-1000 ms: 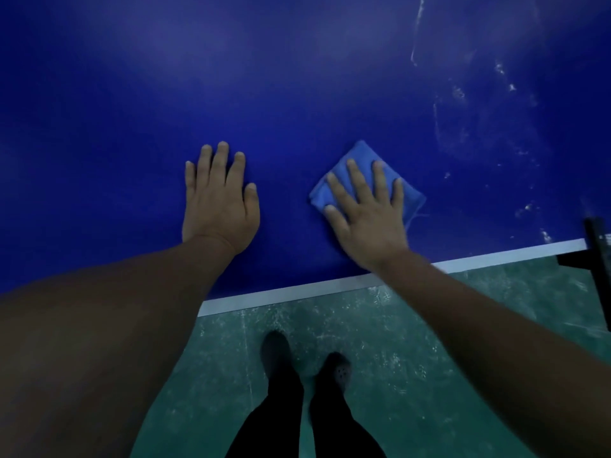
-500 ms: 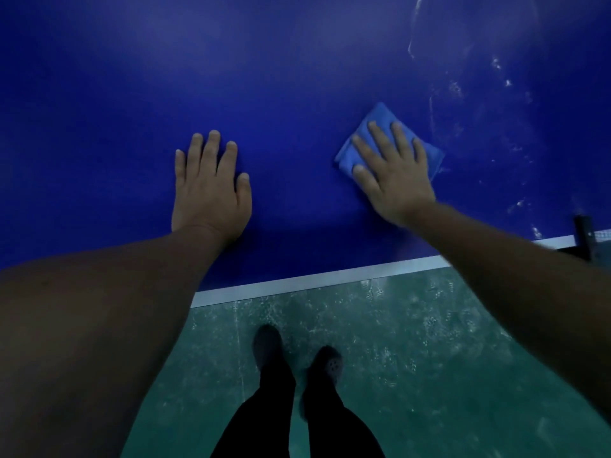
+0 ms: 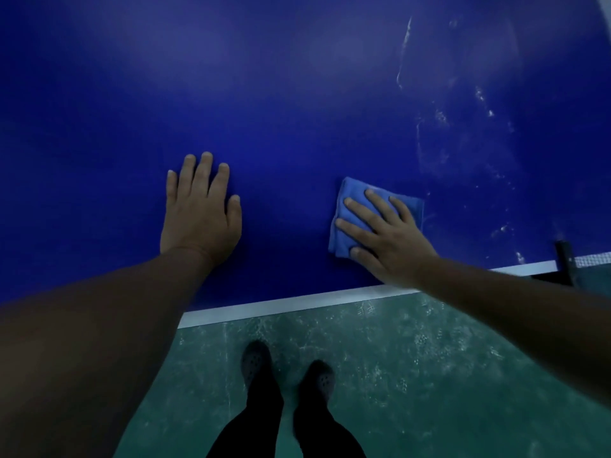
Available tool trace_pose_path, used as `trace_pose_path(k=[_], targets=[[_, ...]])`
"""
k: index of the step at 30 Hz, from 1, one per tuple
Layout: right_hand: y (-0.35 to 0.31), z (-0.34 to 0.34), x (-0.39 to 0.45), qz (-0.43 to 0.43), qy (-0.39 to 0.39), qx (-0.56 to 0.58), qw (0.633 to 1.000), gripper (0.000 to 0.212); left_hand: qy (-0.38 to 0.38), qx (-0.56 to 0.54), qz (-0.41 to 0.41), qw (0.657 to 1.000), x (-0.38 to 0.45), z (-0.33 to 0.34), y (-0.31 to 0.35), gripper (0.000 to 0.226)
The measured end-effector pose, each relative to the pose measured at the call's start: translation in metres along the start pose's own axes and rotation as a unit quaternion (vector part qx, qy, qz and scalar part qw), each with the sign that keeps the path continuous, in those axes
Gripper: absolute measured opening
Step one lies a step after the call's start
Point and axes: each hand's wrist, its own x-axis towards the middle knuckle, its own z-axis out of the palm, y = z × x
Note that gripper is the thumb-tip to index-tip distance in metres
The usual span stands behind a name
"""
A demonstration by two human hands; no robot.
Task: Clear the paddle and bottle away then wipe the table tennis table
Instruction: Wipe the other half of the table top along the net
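Note:
The dark blue table tennis table [image 3: 297, 94] fills the upper part of the view, with its white edge line [image 3: 297, 304] near me. A folded light blue cloth [image 3: 344, 226] lies on it close to that edge, and my right hand [image 3: 386, 236] presses flat on the cloth with straight fingers. My left hand [image 3: 200, 213] rests flat on the bare table surface to the left, fingers straight. White smears and streaks [image 3: 433, 137] mark the table to the right of the cloth. No paddle or bottle is in view.
A black net post [image 3: 565, 262] with a strip of net [image 3: 593, 259] sits at the table's right edge. Below the edge is green flooring [image 3: 413, 375], where my two dark shoes [image 3: 287, 368] stand.
My right hand has slid the cloth back toward the near edge after pushing it out farther on the table. My left hand stays planted in place.

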Motion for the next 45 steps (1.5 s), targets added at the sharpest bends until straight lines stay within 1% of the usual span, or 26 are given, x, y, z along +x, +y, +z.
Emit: trace_pose_path(k=[6, 9, 12, 14, 18, 21, 24, 27, 29, 31, 33, 35, 37, 38, 39, 41, 42, 43, 44, 45], targets=[[0.033, -0.011, 0.022, 0.008, -0.017, -0.009, 1.000, 0.054, -0.004, 0.007, -0.007, 1.000, -0.001, -0.004, 0.003, 0.057], [0.055, -0.018, 0.034, 0.005, -0.031, -0.007, 0.999, 0.055, -0.010, 0.004, -0.014, 1.000, -0.001, -0.008, 0.007, 0.066], [0.082, -0.024, 0.050, 0.002, -0.034, -0.004, 0.999, 0.055, 0.005, -0.002, -0.028, 1.000, 0.007, -0.013, 0.016, 0.067], [0.102, -0.028, 0.064, -0.001, -0.028, 0.005, 1.000, 0.054, 0.015, -0.011, -0.020, 1.000, 0.021, -0.014, 0.032, 0.064], [0.150, -0.037, 0.102, -0.016, -0.021, 0.004, 1.000, 0.054, 0.027, -0.036, 0.011, 0.999, 0.083, -0.009, 0.086, 0.062], [0.195, -0.047, 0.142, -0.026, -0.011, 0.005, 1.000, 0.055, 0.041, -0.045, 0.010, 0.998, 0.147, 0.000, 0.130, 0.061], [0.241, -0.056, 0.186, -0.028, 0.001, -0.002, 1.000, 0.056, 0.061, -0.049, -0.015, 0.997, 0.212, 0.008, 0.161, 0.057], [0.287, -0.068, 0.236, -0.026, 0.011, -0.001, 1.000, 0.057, 0.074, -0.055, -0.074, 0.993, 0.258, 0.013, 0.174, 0.055], [0.322, -0.076, 0.272, -0.009, 0.019, 0.004, 1.000, 0.059, 0.072, -0.044, -0.095, 0.992, 0.269, 0.017, 0.178, 0.058], [0.353, -0.084, 0.308, 0.028, 0.027, 0.007, 0.999, 0.058, 0.067, -0.020, -0.083, 0.994, 0.271, 0.022, 0.179, 0.059], [0.378, -0.092, 0.340, 0.084, 0.042, 0.015, 0.995, 0.054, 0.054, -0.013, -0.072, 0.996, 0.274, 0.023, 0.180, 0.063], [0.386, -0.099, 0.360, 0.147, 0.048, 0.048, 0.987, 0.054, 0.038, -0.014, -0.081, 0.996, 0.276, 0.023, 0.179, 0.066], [0.371, -0.097, 0.356, 0.194, 0.052, 0.050, 0.978, 0.056, 0.030, -0.014, -0.082, 0.996, 0.278, 0.022, 0.180, 0.067], [0.356, -0.091, 0.344, 0.185, 0.062, 0.036, 0.980, 0.057, 0.031, -0.014, -0.082, 0.996, 0.278, 0.022, 0.180, 0.067], [0.339, -0.083, 0.326, 0.143, 0.075, 0.026, 0.987, 0.057, 0.033, -0.015, -0.082, 0.996, 0.278, 0.021, 0.180, 0.066], [0.316, -0.070, 0.287, 0.011, 0.071, 0.029, 0.997, 0.058, 0.032, -0.017, -0.081, 0.996, 0.279, 0.022, 0.180, 0.064], [0.322, -0.071, 0.283, -0.040, 0.052, 0.022, 0.998, 0.057, 0.032, -0.018, -0.080, 0.996, 0.279, 0.022, 0.179, 0.064], [0.337, -0.075, 0.293, -0.067, 0.042, 0.009, 0.997, 0.057, 0.034, -0.018, -0.080, 0.996, 0.280, 0.023, 0.179, 0.063], [0.355, -0.080, 0.311, -0.045, 0.044, 0.001, 0.998, 0.056, 0.037, -0.019, -0.080, 0.996, 0.281, 0.023, 0.179, 0.062], [0.370, -0.089, 0.332, 0.010, 0.047, 0.002, 0.999, 0.055, 0.040, -0.021, -0.078, 0.996, 0.282, 0.024, 0.180, 0.062]])
